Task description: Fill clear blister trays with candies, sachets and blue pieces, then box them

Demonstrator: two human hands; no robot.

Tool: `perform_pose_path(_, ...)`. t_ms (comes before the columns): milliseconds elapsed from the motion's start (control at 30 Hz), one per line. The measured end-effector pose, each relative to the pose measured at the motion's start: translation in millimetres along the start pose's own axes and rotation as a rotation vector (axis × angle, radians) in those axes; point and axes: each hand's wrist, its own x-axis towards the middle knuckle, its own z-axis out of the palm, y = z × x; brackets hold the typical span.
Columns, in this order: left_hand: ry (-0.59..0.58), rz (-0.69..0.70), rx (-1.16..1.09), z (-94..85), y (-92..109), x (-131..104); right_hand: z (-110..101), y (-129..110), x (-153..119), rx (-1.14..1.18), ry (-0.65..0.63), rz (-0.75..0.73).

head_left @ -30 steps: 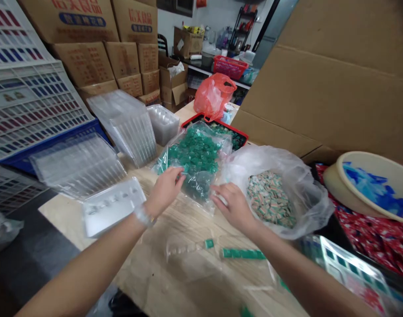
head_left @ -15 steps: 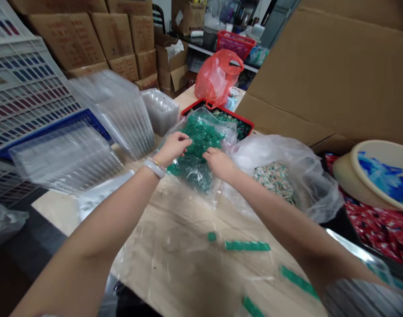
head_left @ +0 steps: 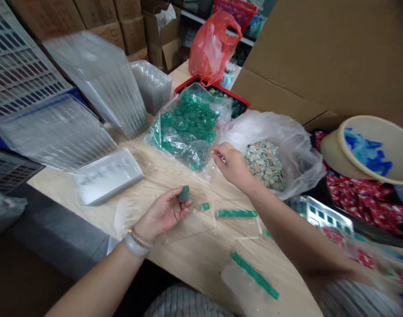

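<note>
My left hand [head_left: 163, 212], palm turned up with a bracelet and bangle at its wrist, holds small green square pieces [head_left: 185, 193] between thumb and fingers. Close by its fingertips lies a single green square [head_left: 205, 206], left of a straight green row [head_left: 237, 213]. My right hand [head_left: 231, 164] is closed in a pinch at the right edge of a clear plastic bag [head_left: 206, 172]; what it pinches, if anything, cannot be made out. Many loose green squares [head_left: 193, 116] fill that bag. Nearer the table's front, another green row [head_left: 254, 274] lies slantwise.
Stacked clear trays [head_left: 99, 83] and a whitish tray [head_left: 107, 178] stand at left. Beyond the bag are a red-rimmed tray [head_left: 236, 97] and a red carrier bag [head_left: 211, 48]. At right are a bag of striped pieces [head_left: 265, 165], a large carton [head_left: 287, 53] and a cream tub [head_left: 333, 145].
My left hand has moved from the bag of green squares toward the front, bringing green pieces with it. My right hand stays by the bag's right edge. The view has tilted downward.
</note>
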Motion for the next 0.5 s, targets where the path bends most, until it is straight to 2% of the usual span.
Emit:
perform_pose_path(67,-0.011,-0.042,-0.104,-3.8,-11.5,-2.0,7.5,-1.5,15.9,0.017,-0.04,-0.04)
perform_pose_path(133,0.012,-0.021,-0.144,-6.0,-15.8,-4.9,15.0,-6.7,22.6,0.023,-0.087,-0.07)
perform_pose_path(267,0.081,0.108,-0.025,-14.3,-18.0,-11.7,28.6,-18.2,3.2,0.013,-0.214,-0.081)
perform_pose_path(367,0.066,0.179,0.049,-20.8,-19.8,-13.5,37.8,-22.6,-13.6,-0.133,-0.322,-0.058)
perform_pose_path(500,0.037,0.246,0.077,-22.2,-21.6,-15.0,42.7,-24.9,-15.9,-0.283,-0.402,-0.026)
